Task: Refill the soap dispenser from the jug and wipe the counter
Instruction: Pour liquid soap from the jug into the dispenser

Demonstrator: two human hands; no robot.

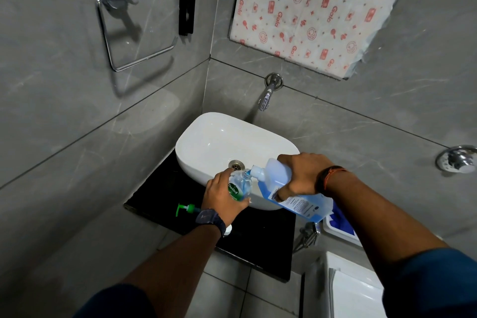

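My left hand [223,195] grips a clear soap dispenser bottle [240,186] with a green Dettol label, held over the front rim of the white basin [206,137]. My right hand [300,175] holds a translucent jug [289,190] of blue liquid, tipped to the left. The jug's white spout touches the dispenser's open neck and blue liquid runs in. The dispenser's green pump head [186,208] lies on the black counter [258,235], left of my wrist. A small white cap [228,230] shows just under my left wrist.
A chrome tap [265,97] sticks out of the grey tiled wall above the basin. A towel ring [129,20] hangs on the left wall. A white and blue object [338,224] lies to the right of the counter. A white fixture [353,289] stands at bottom right.
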